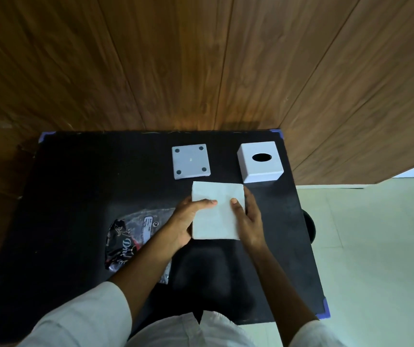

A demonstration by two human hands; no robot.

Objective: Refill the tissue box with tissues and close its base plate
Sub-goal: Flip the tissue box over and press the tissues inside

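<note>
A white square stack of tissues (219,196) is held over the middle of the black table (75,191). My left hand (184,221) grips its left edge, thumb on top. My right hand (247,216) grips its right edge, thumb on top as well. Beyond it, at the back right, the white tissue box (261,169) stands with its oval slot facing up. To the left of the box lies the grey base plate (191,162), flat, with four dark round feet showing.
An empty black and clear plastic wrapper (128,236) lies on the table under my left forearm. A wooden panelled wall (201,58) rises right behind the table. Pale floor tiles (376,246) lie to the right. Purple guards cover the table corners.
</note>
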